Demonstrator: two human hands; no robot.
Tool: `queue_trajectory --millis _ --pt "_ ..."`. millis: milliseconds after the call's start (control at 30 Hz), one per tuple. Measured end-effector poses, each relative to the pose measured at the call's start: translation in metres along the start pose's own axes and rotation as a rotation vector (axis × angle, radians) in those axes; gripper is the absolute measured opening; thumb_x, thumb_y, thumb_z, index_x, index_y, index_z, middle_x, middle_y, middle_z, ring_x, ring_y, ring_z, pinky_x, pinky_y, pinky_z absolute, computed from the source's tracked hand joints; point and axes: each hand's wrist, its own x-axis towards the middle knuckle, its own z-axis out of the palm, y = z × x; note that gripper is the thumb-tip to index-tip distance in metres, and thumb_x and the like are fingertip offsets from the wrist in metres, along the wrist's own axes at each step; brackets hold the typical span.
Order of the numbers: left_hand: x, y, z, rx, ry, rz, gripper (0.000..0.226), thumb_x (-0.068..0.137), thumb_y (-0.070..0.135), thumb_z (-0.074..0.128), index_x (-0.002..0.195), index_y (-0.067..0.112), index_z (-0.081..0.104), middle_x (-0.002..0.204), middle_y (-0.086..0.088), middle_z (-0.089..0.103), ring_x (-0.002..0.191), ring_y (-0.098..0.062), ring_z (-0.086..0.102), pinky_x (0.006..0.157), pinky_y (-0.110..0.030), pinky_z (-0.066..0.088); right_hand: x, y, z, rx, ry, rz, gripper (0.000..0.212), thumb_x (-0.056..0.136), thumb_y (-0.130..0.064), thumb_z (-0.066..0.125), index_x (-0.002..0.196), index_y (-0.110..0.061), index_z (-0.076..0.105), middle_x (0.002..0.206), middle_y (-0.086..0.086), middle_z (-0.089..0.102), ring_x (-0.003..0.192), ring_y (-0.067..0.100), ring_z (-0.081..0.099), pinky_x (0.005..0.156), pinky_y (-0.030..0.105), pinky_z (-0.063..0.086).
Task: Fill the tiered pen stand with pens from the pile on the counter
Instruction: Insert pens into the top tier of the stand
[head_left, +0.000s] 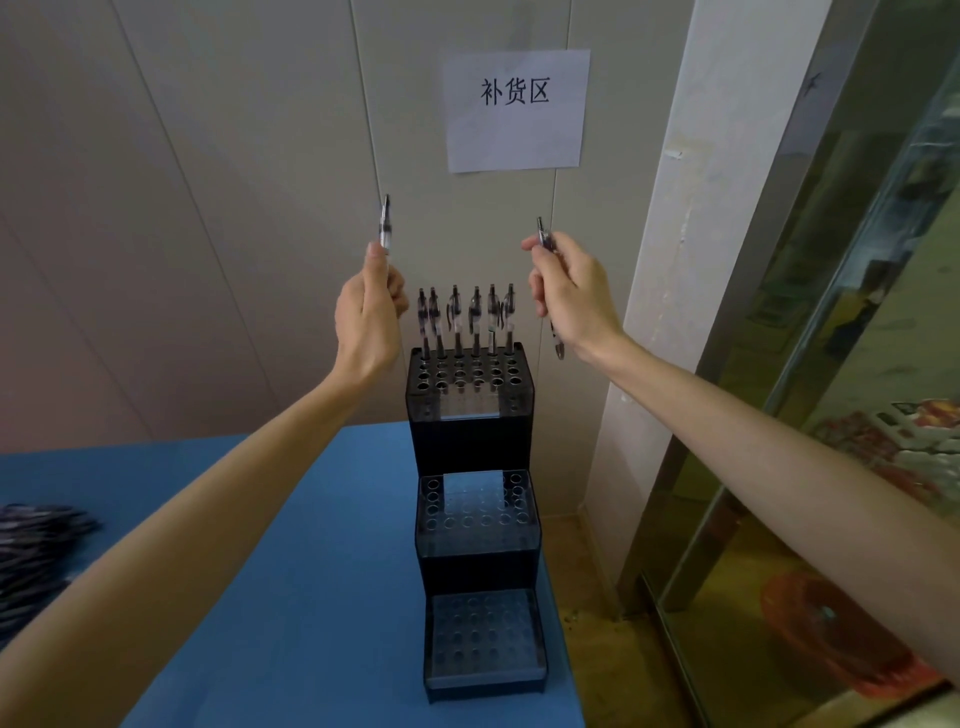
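- Black plastic three-tier pen stand (470, 431) sits centre frame on the blue counter top (311, 545), near its right edge, back against the pale panelled wall (234, 156).
- Top tier: back row of holes holds a row of clear-barrelled click pens with black clips (465, 317), all upright. The holes in front of that row are open.
- Middle tier (475, 506) and bottom tier (483, 631): no pens in any hole I can see.
- Left hand (369, 317) is raised left of the stand's top, fingers curled, thumb and fingers pinching one clear pen (385, 223) that points straight up.
- Right hand (569, 296) is raised right of the stand's top, fingers curled round a second clear pen (544, 236); its upper end sticks out above the knuckles, its lower end (557, 345) hangs below the palm, slightly tilted.
- Both hands are level with or above the seated pens, apart from the stand, not touching it.
- Pile of dark loose pens (36, 551) lies at the left edge of the frame on the counter, well apart from the stand.
- White paper sign with printed black characters (514, 109) is stuck to the wall, upper centre.
- Glass-fronted metal-framed panel (831, 364) fills the right side of the frame.
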Motion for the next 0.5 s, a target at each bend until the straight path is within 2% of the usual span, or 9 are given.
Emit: queue_trajectory --millis 100,167,267,333,400,500 --pt "-0.012 -0.004 0.001 -0.001 -0.102 0.063 0.041 0.109 0.037 0.034 0.076 0.017 0.047 0.067 0.005 0.042 0.059 -0.01 0.036 0.056 -0.023 0.031 -0.007 -0.002 0.0 -0.01 -0.014 -0.006 0.035 0.109 -0.029 0.043 0.096 -0.012 0.07 0.066 0.004 0.052 0.054 0.014 0.062 0.061 0.03 0.051" --pt "-0.018 -0.007 0.004 -0.001 -0.128 0.108 0.034 0.109 0.034 0.039 0.095 0.013 0.061 0.07 0.008 0.048 0.062 -0.009 0.043 0.058 -0.023 0.036 -0.011 -0.004 0.001 -0.014 -0.018 -0.025 0.032 0.108 -0.03 0.046 0.093 -0.017 0.071 0.062 0.004 0.052 0.056 0.019 0.065 0.066 0.031 0.055" --pt "-0.026 0.0 0.01 -0.038 -0.165 0.123 0.026 0.11 0.025 0.039 0.123 0.013 0.058 0.077 0.002 0.061 0.069 -0.012 0.053 0.062 -0.025 0.043 -0.012 -0.008 0.005 -0.025 0.011 -0.062 0.023 0.104 -0.03 0.054 0.093 -0.023 0.072 0.07 0.01 0.065 0.07 0.034 0.066 0.068 0.042 0.055" --pt "-0.029 0.006 0.013 -0.103 -0.214 0.087 0.021 0.109 0.018 0.041 0.123 0.01 0.054 0.094 -0.005 0.073 0.08 -0.018 0.064 0.071 -0.028 0.053 -0.012 -0.009 0.004 -0.027 0.034 -0.071 0.025 0.102 -0.03 0.057 0.091 -0.015 0.075 0.075 0.013 0.069 0.075 0.037 0.065 0.063 0.043 0.052" --pt "-0.031 0.009 0.015 -0.153 -0.244 0.046 0.016 0.109 0.015 0.043 0.118 0.007 0.053 0.105 -0.007 0.076 0.094 -0.02 0.07 0.087 -0.033 0.056 -0.011 -0.008 0.001 -0.035 0.043 -0.078 0.03 0.102 -0.03 0.059 0.088 -0.009 0.074 0.075 0.009 0.071 0.073 0.028 0.067 0.061 0.034 0.049" --pt "-0.035 0.01 0.02 -0.15 -0.279 0.019 0.015 0.107 0.013 0.049 0.116 0.004 0.056 0.11 -0.004 0.076 0.1 -0.02 0.072 0.089 -0.032 0.056 -0.014 -0.007 -0.003 -0.064 0.033 -0.101 0.028 0.1 -0.031 0.061 0.087 -0.011 0.074 0.075 0.004 0.072 0.069 0.017 0.068 0.061 0.026 0.048"
